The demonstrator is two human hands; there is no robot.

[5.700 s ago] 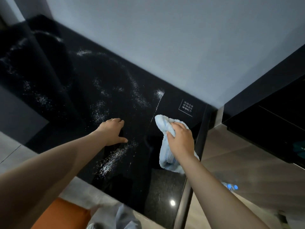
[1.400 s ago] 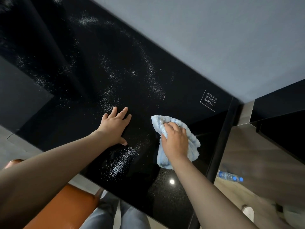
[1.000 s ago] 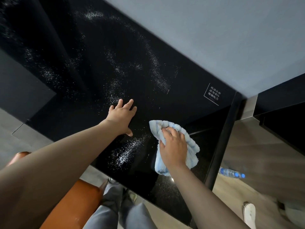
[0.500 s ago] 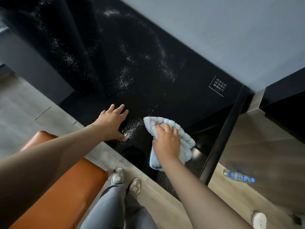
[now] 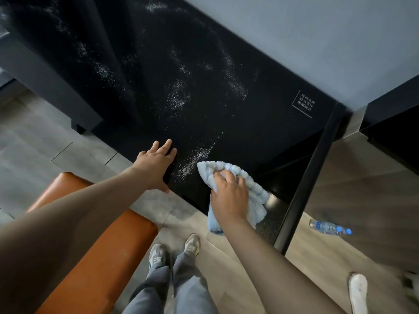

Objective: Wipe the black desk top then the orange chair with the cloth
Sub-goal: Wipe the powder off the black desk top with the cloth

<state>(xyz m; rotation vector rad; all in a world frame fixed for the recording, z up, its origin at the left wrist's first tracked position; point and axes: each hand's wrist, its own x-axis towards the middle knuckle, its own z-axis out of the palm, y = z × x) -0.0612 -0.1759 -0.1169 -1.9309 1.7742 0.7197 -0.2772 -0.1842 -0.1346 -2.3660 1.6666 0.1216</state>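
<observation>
The black desk top (image 5: pixel 226 123) fills the upper middle, dusted with white powder in streaks and patches. My right hand (image 5: pixel 230 194) presses a light blue cloth (image 5: pixel 255 189) onto the desk's near edge; the cloth's lower end hangs past the edge. A powder pile (image 5: pixel 192 159) lies just left of the cloth. My left hand (image 5: pixel 156 164) rests flat on the near edge with fingers spread, holding nothing. The orange chair (image 5: pixel 97 250) stands at lower left, partly hidden by my left arm.
A grey wall (image 5: pixel 317 37) backs the desk. A black post (image 5: pixel 306 177) bounds the desk's right end. A water bottle (image 5: pixel 330 227) lies on the wooden floor at right, with another person's white shoe (image 5: pixel 358 291) nearby. My own legs and shoes (image 5: pixel 174 250) stand below.
The view has tilted down, so the floor, chair and my feet show more. My right hand has dragged the cloth toward the near edge, and the powder pile now lies by that edge.
</observation>
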